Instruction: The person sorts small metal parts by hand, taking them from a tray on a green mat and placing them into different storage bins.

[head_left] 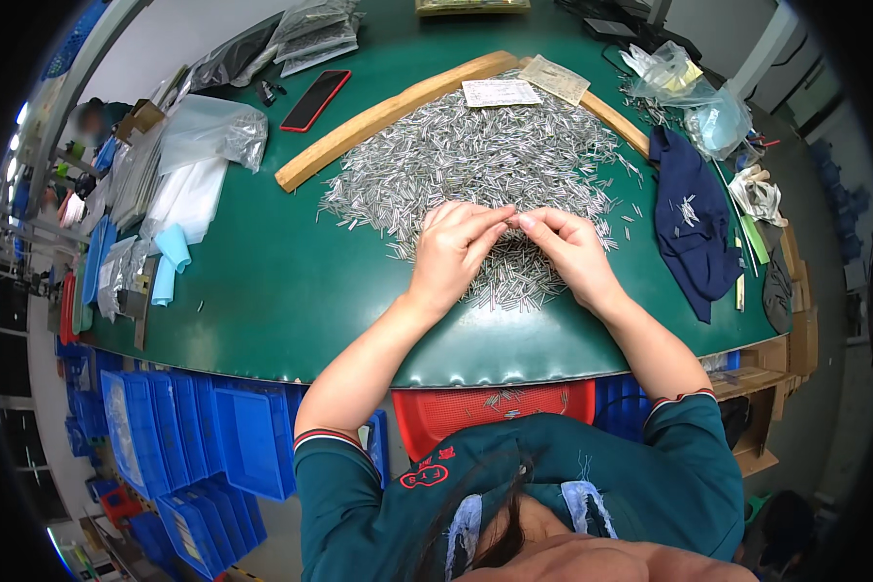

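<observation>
A broad heap of small, thin silvery metal pins (436, 145) covers the middle of the green table. Over the near part of the heap, my left hand (453, 242) and my right hand (574, 254) meet with their fingertips almost touching. Thumb and forefinger are pinched together on each. Whatever sits between those fingertips is too small and hidden to name. More pins (514, 281) lie below my hands, toward the table's front edge.
Two wooden bars (388, 121) (616, 126) frame the heap's far side, with paper labels (501, 93) on top. A phone (317, 101) and plastic bags (189, 184) lie left; a navy cloth (691, 223) right. Below the edge are a red basket (427, 400) and blue bins (252, 436).
</observation>
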Tool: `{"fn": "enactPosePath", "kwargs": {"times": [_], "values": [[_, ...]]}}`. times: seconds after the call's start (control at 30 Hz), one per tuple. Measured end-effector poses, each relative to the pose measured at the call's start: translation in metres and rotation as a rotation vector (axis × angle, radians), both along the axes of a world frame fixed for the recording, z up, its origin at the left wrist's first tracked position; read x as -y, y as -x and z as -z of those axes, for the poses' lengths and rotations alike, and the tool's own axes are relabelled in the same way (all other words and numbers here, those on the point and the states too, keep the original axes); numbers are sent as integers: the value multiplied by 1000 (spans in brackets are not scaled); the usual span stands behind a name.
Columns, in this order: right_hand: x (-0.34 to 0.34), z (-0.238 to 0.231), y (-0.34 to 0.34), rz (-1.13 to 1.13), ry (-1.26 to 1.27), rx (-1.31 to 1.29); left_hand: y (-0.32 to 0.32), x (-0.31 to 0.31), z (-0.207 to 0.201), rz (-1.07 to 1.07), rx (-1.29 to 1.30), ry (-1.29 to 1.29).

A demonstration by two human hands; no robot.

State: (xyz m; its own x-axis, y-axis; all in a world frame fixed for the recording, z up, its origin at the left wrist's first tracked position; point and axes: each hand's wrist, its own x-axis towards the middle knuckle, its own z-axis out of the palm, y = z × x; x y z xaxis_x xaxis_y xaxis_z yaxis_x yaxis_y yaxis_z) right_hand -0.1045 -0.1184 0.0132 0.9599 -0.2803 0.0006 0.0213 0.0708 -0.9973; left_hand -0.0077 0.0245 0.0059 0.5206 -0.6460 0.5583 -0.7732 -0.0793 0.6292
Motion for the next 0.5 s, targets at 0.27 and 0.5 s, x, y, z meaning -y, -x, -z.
{"fn": "enactPosePath", "kwargs": {"times": [0.27, 0.5], "values": [[0, 0, 3, 25, 173, 100, 0, 2, 2, 148, -386, 83], [0, -4, 5, 20, 182, 88, 1, 1, 0, 204, -490, 98]]}}
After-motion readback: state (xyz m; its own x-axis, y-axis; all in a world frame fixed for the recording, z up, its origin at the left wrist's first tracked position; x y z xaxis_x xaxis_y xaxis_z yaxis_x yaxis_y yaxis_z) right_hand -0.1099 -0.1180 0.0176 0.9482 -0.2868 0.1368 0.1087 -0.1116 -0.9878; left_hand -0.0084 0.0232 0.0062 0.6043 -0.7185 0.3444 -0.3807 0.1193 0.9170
